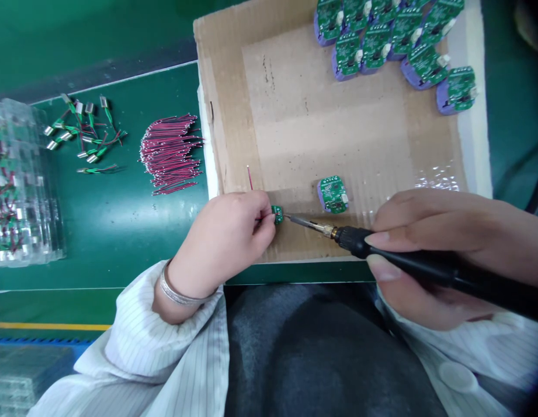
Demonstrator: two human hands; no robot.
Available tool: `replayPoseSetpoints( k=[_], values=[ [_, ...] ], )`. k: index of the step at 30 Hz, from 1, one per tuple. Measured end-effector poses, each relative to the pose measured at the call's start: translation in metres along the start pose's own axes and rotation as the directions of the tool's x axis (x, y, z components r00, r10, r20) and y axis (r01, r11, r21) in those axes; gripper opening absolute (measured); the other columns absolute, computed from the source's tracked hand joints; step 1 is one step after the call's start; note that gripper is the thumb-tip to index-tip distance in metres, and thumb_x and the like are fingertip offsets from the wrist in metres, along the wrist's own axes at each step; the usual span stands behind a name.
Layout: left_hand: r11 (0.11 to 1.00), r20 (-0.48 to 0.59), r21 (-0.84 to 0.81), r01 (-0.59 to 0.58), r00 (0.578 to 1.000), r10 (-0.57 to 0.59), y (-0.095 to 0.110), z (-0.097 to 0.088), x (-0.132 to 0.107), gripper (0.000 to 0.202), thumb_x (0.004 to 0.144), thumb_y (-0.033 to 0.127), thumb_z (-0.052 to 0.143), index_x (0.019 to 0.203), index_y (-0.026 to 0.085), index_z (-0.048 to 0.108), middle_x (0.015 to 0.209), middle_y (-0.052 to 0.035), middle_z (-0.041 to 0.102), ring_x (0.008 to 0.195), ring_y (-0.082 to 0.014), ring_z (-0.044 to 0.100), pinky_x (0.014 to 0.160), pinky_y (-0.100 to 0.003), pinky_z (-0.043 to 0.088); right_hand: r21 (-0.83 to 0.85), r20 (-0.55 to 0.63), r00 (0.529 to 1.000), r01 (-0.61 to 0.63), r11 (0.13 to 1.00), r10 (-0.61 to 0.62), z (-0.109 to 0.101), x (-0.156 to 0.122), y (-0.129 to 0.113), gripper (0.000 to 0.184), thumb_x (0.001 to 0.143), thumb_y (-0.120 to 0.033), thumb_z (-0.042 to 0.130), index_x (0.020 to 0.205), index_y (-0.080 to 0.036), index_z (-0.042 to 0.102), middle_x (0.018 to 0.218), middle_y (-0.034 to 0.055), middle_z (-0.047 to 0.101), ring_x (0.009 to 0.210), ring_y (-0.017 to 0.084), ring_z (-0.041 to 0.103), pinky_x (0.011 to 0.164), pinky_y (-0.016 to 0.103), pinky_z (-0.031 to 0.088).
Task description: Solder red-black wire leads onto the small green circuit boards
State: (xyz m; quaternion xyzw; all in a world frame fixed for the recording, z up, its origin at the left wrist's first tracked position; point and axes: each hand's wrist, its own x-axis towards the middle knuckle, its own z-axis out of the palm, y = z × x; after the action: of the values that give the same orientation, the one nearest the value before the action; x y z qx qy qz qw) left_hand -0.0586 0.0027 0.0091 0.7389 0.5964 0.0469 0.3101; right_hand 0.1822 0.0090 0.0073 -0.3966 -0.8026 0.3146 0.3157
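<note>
My left hand (227, 229) is closed in a pinch at the near edge of a cardboard sheet (295, 116). A small green circuit board (277, 214) sticks out between thumb and forefinger, its left part hidden by them. My right hand (425, 255) grips a black soldering iron (359, 240) like a pen. The iron's metal tip points left and meets or nearly meets the board's right edge. Just beyond my left knuckles a single red wire (250, 176) projects. One green board on a purple base (332, 194) lies on the cardboard to the right of the tip.
Several green boards on purple bases (377, 43) cluster at the far right of the cardboard. On the green table lie a bundle of red wires (173, 153) and several small metal cylinders with green and red leads (88, 130). Clear plastic trays (23, 185) are stacked at the left.
</note>
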Motion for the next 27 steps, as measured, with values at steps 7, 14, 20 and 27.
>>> replayPoseSetpoints(
  k=[7,14,20,27],
  values=[
    [1.0,0.026,-0.004,-0.025,0.999,0.025,-0.0019,-0.0036,0.0017,0.013,0.085,0.018,0.054,0.074,0.017,0.062,0.061,0.0028,0.055,0.053,-0.0098,0.044,0.054,-0.025,0.029,-0.017,0.021,0.999,-0.024,1.0,0.024,0.0006,0.0012,0.0006,0.006,0.076,-0.026,0.056,0.075,-0.029,0.062,0.066,0.0024,0.062,0.066,0.018,0.065,0.064,0.038,0.054],
    [1.0,0.035,0.013,-0.016,0.999,0.016,-0.0007,-0.0052,0.0029,0.013,0.083,0.018,0.055,0.071,0.017,0.061,0.059,0.0029,0.054,0.052,-0.0097,0.043,0.054,-0.025,0.029,0.019,-0.005,1.0,-0.005,1.0,0.005,0.0011,0.0008,0.001,0.008,0.076,-0.024,0.057,0.079,-0.03,0.061,0.068,0.0016,0.062,0.064,0.018,0.064,0.062,0.038,0.054],
    [1.0,0.041,0.012,0.026,0.999,-0.027,0.0028,-0.0041,0.0046,0.013,0.081,0.019,0.055,0.069,0.018,0.06,0.057,0.0028,0.054,0.051,-0.01,0.043,0.054,-0.025,0.029,0.014,0.038,0.999,0.013,1.0,-0.014,0.0036,-0.0003,0.0031,0.011,0.079,-0.022,0.055,0.086,-0.029,0.06,0.071,0.0019,0.063,0.07,0.02,0.067,0.072,0.042,0.057],
    [0.999,0.044,0.015,0.04,0.998,-0.041,0.0045,-0.0035,0.0057,0.014,0.081,0.018,0.055,0.068,0.017,0.059,0.057,0.0027,0.054,0.052,-0.0102,0.043,0.054,-0.026,0.029,0.015,0.047,0.997,0.063,0.998,-0.064,0.0037,-0.0021,0.0067,0.012,0.08,-0.023,0.055,0.089,-0.029,0.058,0.071,0.0016,0.062,0.074,0.022,0.068,0.076,0.046,0.058]
  ],
)
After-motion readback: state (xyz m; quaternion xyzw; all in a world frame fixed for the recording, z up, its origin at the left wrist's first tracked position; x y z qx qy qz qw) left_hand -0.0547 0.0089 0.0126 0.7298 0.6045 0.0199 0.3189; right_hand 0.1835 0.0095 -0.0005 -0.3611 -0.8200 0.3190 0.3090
